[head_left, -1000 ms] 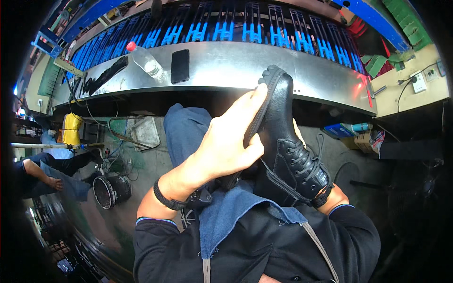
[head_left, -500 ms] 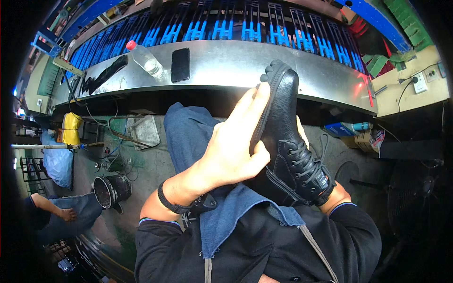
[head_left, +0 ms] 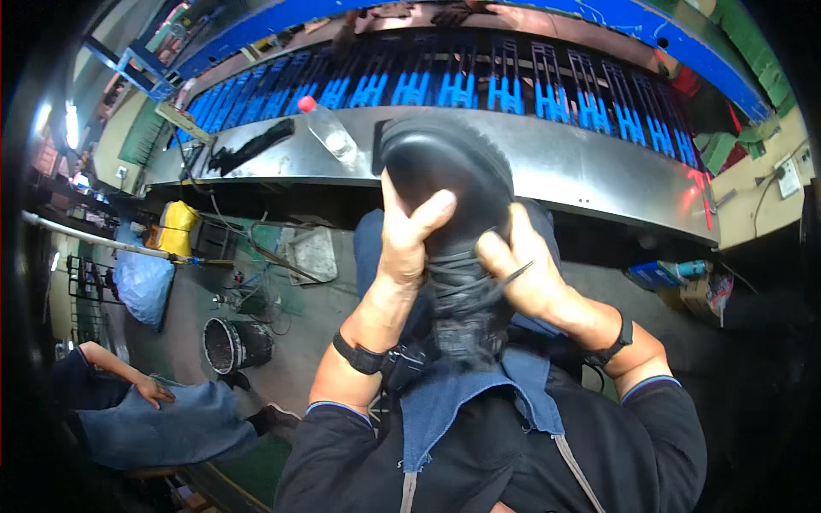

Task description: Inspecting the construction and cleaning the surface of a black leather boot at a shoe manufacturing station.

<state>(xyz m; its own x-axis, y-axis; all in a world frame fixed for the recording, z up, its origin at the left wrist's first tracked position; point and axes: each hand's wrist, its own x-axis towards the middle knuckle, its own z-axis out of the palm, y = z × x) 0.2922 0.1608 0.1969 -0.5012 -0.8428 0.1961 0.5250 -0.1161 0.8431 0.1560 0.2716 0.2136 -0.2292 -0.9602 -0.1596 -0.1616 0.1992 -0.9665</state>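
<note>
Two hands raised, left hand (head_left: 409,235) and right hand (head_left: 523,272) each in closed grip on upturned black boot (head_left: 453,214).

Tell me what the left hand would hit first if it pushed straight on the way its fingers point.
The left hand already grips the black boot. Going straight on, it would probably meet the steel bench ledge; depth is unclear.

A boot (head_left: 453,222) stood between the left hand (head_left: 409,229) and right hand (head_left: 523,272), with a bottle (head_left: 329,132) on the table (head_left: 590,167) far left of it.
</note>
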